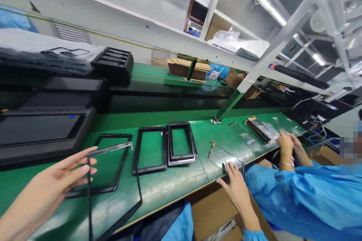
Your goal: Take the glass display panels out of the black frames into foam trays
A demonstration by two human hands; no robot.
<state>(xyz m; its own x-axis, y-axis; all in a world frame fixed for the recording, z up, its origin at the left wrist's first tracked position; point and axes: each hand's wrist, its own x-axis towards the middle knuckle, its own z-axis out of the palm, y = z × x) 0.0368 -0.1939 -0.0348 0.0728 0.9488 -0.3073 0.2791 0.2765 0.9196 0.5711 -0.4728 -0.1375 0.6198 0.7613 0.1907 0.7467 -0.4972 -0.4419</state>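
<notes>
Fingers of the left hand (pixel 52 182) pinch a black frame (pixel 89 192) by its left side above the near-left table (pixel 192 175), likely sparing its opening, while spread fingers of the right hand (pixel 236 188) touch a clear panel (pixel 222 155).

Reaching forward with the left hand (pixel 58 177) and the right hand (pixel 236 187), both bare and well apart.
Enters from the lower left corner with the left forearm (pixel 14 222) angled upward; turns the thumb side toward the view, pinching with the thumb below a long, nearly straight index finger and with the other fingers bent behind, only their tips showing past the thumb. Stretches the right forearm (pixel 250 216) up and leftward from the bottom edge, with the wrist almost straight, the back of the hand uppermost, the fingers extended forward and the thumb splayed out to the side.
</notes>
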